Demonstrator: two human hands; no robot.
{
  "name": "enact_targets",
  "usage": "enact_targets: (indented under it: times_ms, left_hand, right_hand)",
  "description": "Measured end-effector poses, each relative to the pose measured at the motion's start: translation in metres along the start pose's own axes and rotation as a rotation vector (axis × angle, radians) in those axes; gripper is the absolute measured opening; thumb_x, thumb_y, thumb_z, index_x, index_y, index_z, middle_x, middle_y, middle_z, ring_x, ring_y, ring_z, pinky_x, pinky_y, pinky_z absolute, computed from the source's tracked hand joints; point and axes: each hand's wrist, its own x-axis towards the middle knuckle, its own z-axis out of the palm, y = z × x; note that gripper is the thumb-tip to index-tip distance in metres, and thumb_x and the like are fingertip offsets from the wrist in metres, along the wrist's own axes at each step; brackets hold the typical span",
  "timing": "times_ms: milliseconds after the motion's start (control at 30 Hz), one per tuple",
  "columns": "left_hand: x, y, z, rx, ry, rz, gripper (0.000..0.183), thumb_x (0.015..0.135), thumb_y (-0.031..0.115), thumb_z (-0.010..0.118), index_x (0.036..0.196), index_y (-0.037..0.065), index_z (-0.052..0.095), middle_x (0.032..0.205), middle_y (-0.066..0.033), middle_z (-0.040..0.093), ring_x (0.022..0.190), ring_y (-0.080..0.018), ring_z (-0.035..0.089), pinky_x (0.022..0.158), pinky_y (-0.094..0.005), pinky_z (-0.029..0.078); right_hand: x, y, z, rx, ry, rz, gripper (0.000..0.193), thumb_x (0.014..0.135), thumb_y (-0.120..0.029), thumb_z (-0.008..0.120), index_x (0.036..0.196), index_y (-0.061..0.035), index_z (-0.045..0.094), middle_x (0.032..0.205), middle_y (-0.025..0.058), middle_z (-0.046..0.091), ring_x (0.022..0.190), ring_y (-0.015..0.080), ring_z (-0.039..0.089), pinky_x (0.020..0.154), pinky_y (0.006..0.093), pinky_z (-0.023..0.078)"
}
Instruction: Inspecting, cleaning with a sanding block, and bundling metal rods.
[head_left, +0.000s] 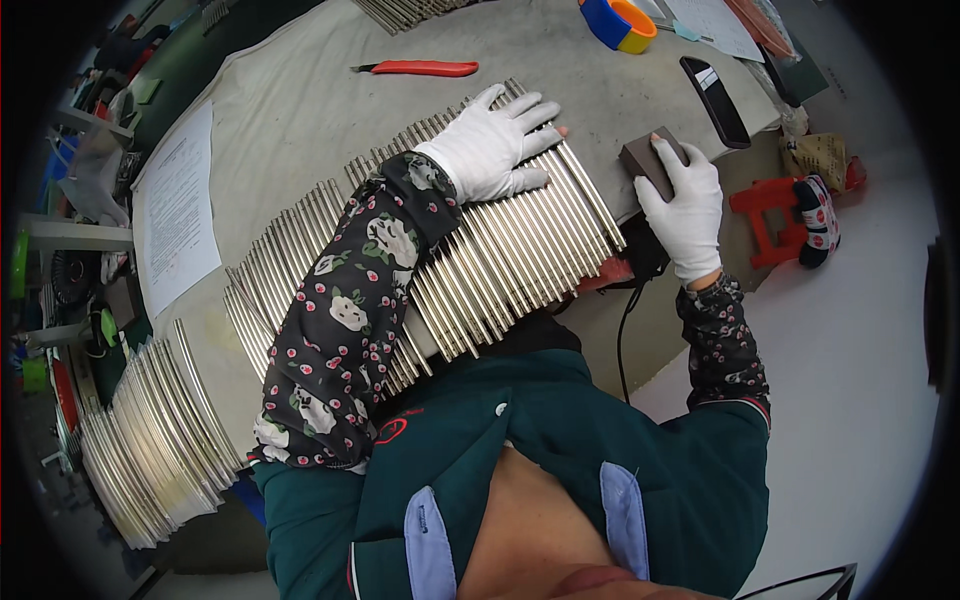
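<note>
A long row of shiny metal rods (540,245) lies side by side along the table's near edge. My left hand (485,150), in a white glove, lies flat with spread fingers on the rods at the row's right end. My right hand (692,215), gloved in white with a bare fingertip showing, grips a dark brown rectangular block (640,160), which looks like a sanding block. The block is at the table's right edge, apart from the rods. The palm side of the right hand is hidden.
A red-handled cutter (425,68) lies beyond the rods. At the far right are a black phone (714,102) and a blue, orange and yellow tape roll (618,24). A printed sheet (180,210) and another rod stack (150,440) are on the left. A red stool (770,220) stands right.
</note>
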Motion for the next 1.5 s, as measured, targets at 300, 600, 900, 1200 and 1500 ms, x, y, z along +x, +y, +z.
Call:
enact_targets:
  times_ms: [300,600,900,1200,1500]
  left_hand:
    - [0.012,-0.008,-0.003,-0.009,0.032,0.016,0.059,0.091,0.044,0.048,0.139,0.01,0.044,0.149,-0.013,0.037,0.141,-0.0308,0.029,0.115,-0.0527,0.021]
    - [0.009,0.019,0.007,0.058,0.072,-0.03,0.058,0.091,0.043,0.049,0.138,0.01,0.046,0.149,-0.0129,0.038,0.14,-0.0309,0.03,0.115,-0.0518,0.021]
    - [-0.016,0.094,-0.002,0.047,0.008,-0.217,0.076,0.09,0.057,0.046,0.143,0.003,0.035,0.149,-0.0243,0.032,0.139,-0.042,0.027,0.113,-0.0566,0.019]
    - [-0.028,0.214,-0.014,-0.162,0.107,-0.241,0.084,0.076,0.046,0.069,0.135,-0.006,0.04,0.142,-0.0277,0.035,0.136,-0.0429,0.029,0.114,-0.0542,0.019]
    - [0.017,0.199,0.01,-0.127,0.156,-0.307,0.074,0.075,0.031,0.072,0.13,-0.01,0.043,0.136,-0.0259,0.039,0.131,-0.0404,0.034,0.112,-0.0502,0.024]
  right_hand:
    - [0.075,0.012,0.067,-0.11,0.001,-0.094,0.055,0.076,-0.037,0.068,0.126,-0.0164,0.058,0.111,0.0217,0.058,0.096,0.0372,0.06,0.079,0.0468,0.051]
    - [0.059,0.047,0.083,-0.059,0.046,-0.125,0.054,0.081,-0.04,0.064,0.128,-0.0152,0.057,0.106,0.022,0.059,0.092,0.0382,0.061,0.076,0.0472,0.051]
    - [0.042,0.068,0.08,-0.087,0.083,-0.108,0.054,0.081,-0.043,0.062,0.127,-0.0159,0.057,0.1,0.0195,0.06,0.089,0.0363,0.063,0.073,0.0478,0.052]
    - [0.021,0.058,0.054,-0.112,0.069,-0.046,0.055,0.081,-0.045,0.062,0.127,-0.0165,0.058,0.101,0.0192,0.061,0.089,0.0357,0.063,0.073,0.0473,0.052]
    - [0.031,0.073,0.076,-0.077,0.078,-0.069,0.055,0.08,-0.045,0.062,0.128,-0.0171,0.058,0.103,0.0204,0.06,0.091,0.0357,0.062,0.075,0.0479,0.052]
